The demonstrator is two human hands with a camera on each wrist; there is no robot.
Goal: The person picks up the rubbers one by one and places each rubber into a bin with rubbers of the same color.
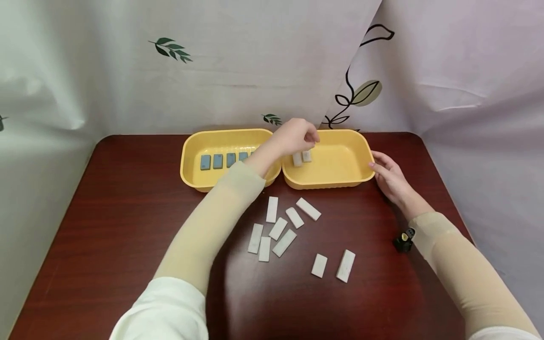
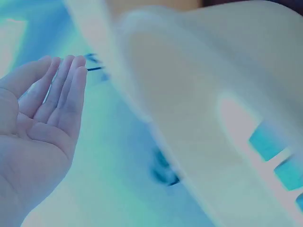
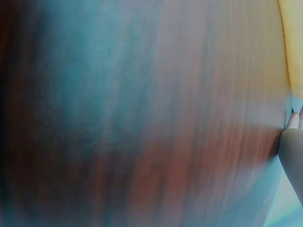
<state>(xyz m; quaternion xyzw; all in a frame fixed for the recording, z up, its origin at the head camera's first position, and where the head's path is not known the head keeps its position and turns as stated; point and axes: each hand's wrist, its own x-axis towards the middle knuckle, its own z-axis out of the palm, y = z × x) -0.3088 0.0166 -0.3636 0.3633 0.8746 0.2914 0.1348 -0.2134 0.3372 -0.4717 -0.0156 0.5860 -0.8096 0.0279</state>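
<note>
My left hand [image 1: 295, 134] hovers over the left end of the right-hand yellow tray [image 1: 325, 183], its fingers bent downward. In the left wrist view the palm of that hand [image 2: 42, 123] shows nothing in it, the fingers fairly straight. Below it, two small white rectangular blocks [image 1: 307, 156] stand side by side in the tray. At the tray's right end, my right hand [image 1: 393, 178] holds the rim, thumb at the edge and fingers along the outside. Only part of this hand [image 3: 291, 137] shows in the right wrist view.
A second yellow tray [image 1: 193, 178] adjoins on the left, with a row of blue-grey blocks [image 1: 218, 161] partly hidden by my left forearm. Several loose white blocks [image 1: 278, 229] lie on the dark red table [image 1: 127, 236]. A small black object [image 1: 403, 242] sits by my right wrist. Curtains [image 1: 238, 71] hang behind.
</note>
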